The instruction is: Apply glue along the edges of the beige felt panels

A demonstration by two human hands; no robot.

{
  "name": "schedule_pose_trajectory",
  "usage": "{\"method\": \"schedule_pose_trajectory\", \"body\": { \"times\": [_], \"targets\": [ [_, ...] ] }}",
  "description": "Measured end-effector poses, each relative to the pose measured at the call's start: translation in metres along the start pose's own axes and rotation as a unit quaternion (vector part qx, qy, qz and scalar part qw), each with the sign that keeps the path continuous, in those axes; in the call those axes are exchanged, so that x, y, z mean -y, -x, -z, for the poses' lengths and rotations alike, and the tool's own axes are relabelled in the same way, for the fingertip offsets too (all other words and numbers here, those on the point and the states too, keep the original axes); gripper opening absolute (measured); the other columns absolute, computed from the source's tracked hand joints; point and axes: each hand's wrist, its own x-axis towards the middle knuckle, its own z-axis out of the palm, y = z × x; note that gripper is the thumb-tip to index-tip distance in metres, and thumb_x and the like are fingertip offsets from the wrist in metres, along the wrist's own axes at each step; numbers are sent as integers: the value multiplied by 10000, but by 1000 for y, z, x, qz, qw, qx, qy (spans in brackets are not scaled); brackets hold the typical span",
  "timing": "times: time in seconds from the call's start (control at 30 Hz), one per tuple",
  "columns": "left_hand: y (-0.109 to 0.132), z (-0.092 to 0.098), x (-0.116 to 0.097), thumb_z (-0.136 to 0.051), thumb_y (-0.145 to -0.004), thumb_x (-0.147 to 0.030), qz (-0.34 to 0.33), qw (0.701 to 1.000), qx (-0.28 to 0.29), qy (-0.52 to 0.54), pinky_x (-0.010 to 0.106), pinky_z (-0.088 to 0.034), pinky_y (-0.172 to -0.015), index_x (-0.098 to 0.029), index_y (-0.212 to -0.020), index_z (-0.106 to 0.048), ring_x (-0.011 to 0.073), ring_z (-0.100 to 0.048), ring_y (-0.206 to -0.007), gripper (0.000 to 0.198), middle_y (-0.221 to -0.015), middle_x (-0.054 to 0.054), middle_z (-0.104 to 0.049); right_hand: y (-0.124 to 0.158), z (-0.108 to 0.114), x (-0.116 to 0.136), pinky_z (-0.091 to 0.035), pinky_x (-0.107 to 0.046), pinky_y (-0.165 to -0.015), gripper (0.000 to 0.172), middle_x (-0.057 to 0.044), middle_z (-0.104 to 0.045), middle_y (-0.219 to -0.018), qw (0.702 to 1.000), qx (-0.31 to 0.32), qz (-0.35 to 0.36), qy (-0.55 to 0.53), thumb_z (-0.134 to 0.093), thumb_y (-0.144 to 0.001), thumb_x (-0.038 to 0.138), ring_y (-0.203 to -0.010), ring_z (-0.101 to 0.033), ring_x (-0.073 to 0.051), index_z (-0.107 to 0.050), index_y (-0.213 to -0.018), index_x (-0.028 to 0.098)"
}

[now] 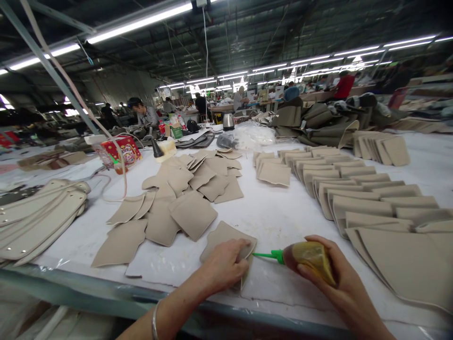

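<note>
My left hand (pixel 226 264) is on a beige leather-like piece (pixel 222 236) near the front of the table, its fingers closed over the right part. A layer shows below that edge, partly hidden by the fingers. My right hand (pixel 332 278) is wrapped round a squeeze glue bottle (pixel 311 257) holding amber liquid. The bottle lies tilted sideways, its thin green nozzle (pixel 271 255) pointing left with the tip at the piece's right edge. Whether the tip touches the edge I cannot tell. Just beyond my left hand lies a loose heap of similar beige pieces (pixel 194 215).
Overlapping rows of folded beige pieces (pixel 364 208) stand at right. Pale strap-like parts with studs (pixel 42 217) lie at left, near a red patterned box (pixel 122 148) and a hanging hose (pixel 123 177). Farther back are a kettle (pixel 228 122), clear plastic (pixel 255 136) and people.
</note>
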Motion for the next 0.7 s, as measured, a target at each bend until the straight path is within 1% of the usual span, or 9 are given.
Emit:
{"method": "schedule_pose_trajectory", "body": {
  "times": [0.07,0.17,0.23,0.3,0.37,0.43,0.53,0.6,0.7],
  "targets": [
    [1,1,-2,-426,-757,-204,7,1000,2,3,320,-436,-955,-191,-1286,-562,232,-586,-1055,546,-1173,57,-644,1,0,-3,-495,-252,-695,455,-22,-593,-1024,1000,5,10,1,-626,-860,492,-834,-609,-210,-462,-1205,246],
    [2,2,-4,-432,-749,-202,15,1000,2,5,326,-439,-947,-188,-1288,-563,238,-591,-1037,554,-1166,60,-646,6,0,-5,-500,-244,-752,438,-27,-583,-1087,999,37,30,-11,-627,-869,460,-928,-604,-223,-458,-1215,251],
    [2,2,-4,-430,-748,-201,14,1000,1,7,333,-435,-954,-177,-1288,-563,244,-588,-1048,556,-1176,67,-642,8,-1,-4,-493,-240,-775,432,-23,-578,-1100,998,48,32,-18,-632,-870,455,-942,-600,-219,-459,-1213,258],
    [2,1,-3,-422,-755,-203,9,1000,0,6,335,-434,-958,-178,-1296,-556,242,-587,-1055,558,-1182,67,-639,7,-1,-1,-486,-252,-772,439,-23,-577,-1072,999,30,11,-23,-623,-873,475,-900,-602,-214,-459,-1216,256],
    [1,0,-1,-414,-761,-204,4,1000,-1,5,333,-432,-963,-182,-1298,-553,237,-586,-1061,555,-1184,63,-639,5,-2,0,-478,-272,-777,452,-28,-565,-1064,1000,-2,-5,-19,-619,-868,497,-872,-595,-218,-467,-1213,248],
    [1,-1,1,-412,-763,-203,1,1000,0,6,329,-428,-971,-184,-1301,-548,232,-582,-1072,555,-1199,58,-633,3,-3,-2,-473,-275,-785,453,-30,-553,-1078,1000,-23,7,-4,-631,-855,497,-881,-586,-220,-480,-1199,246],
    [1,-1,3,-419,-763,-203,0,1000,2,8,319,-403,-1002,-186,-1306,-542,227,-560,-1116,557,-1247,49,-610,9,-7,-1,-477,-256,-768,439,-20,-560,-1081,1000,-1,22,-1,-640,-852,470,-902,-588,-216,-473,-1199,259],
    [1,-1,2,-429,-757,-202,1,1000,3,8,314,-402,-1001,-188,-1309,-539,227,-560,-1111,563,-1239,49,-613,17,-11,4,-477,-251,-764,432,-13,-571,-1080,999,17,-2,-28,-622,-857,472,-915,-592,-217,-465,-1203,265],
    [2,1,0,-442,-744,-209,6,1000,5,7,323,-437,-944,-186,-1315,-535,236,-588,-1033,579,-1147,58,-646,24,-15,13,-470,-258,-768,420,-8,-588,-1069,997,6,-38,-66,-589,-849,496,-920,-591,-227,-485,-1181,260]
  ]
}}
